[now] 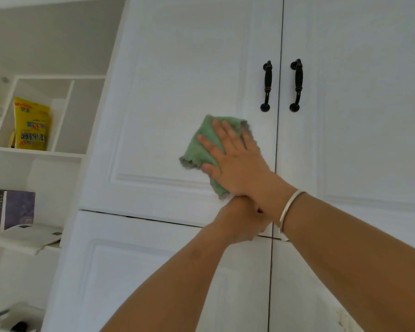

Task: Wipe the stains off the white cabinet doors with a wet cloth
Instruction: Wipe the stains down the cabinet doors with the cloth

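Wiping is underway, I judge: my right hand [235,161] presses flat, fingers straight, on the cloth [201,149] against the door [177,68], my left hand [240,224] half hidden beneath it, grip unclear, with specks [340,317] far below-right not yet wiped.

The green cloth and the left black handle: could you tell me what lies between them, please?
Head view: only bare white door panel with its raised moulding lies between the green cloth and left black handle.

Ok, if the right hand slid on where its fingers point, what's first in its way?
Likely nothing: the right hand and green cloth would cross bare door panel, left of the black handle.
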`<state>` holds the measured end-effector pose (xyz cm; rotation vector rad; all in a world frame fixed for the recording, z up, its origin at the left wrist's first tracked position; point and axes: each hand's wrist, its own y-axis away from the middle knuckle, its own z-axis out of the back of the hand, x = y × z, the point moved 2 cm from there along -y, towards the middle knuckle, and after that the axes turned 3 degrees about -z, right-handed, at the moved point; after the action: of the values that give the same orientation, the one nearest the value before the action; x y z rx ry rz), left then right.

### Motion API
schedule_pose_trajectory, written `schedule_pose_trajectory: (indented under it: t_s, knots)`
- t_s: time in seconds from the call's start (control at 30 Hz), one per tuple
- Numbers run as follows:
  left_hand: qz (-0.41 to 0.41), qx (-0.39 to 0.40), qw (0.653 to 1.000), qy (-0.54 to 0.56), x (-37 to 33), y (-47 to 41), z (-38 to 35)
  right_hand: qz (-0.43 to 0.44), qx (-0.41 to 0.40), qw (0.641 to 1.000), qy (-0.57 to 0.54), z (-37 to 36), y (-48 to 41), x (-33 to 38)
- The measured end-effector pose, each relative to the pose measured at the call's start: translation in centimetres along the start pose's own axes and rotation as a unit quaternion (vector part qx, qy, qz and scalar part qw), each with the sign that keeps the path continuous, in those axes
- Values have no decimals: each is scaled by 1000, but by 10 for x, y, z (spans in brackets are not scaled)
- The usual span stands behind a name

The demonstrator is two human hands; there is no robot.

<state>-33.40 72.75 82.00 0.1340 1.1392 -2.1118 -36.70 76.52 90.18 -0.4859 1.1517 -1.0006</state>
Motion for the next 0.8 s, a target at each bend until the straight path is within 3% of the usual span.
schedule_pose_trajectory:
  t_s: [0.1,0.27,0.43,0.57,0.8]
  knots:
    - [-25,-15,1000,-11,4,-1,-6,106,17,994,26,0,3,0]
    - [-25,-16,1000,5,17,-10,-9,-33,-51,998,19,8,11,-69]
    - [-32,-34,999,9,20,-12,-12,-89,-98,991,-22,-8,58,-86]
    - [-41,-54,998,19,22,-15,-12,-85,-122,988,-32,-29,99,-64]
    - [-87,26,984,-151,22,-6,-16,-30,-97,995,-7,-46,162,-43]
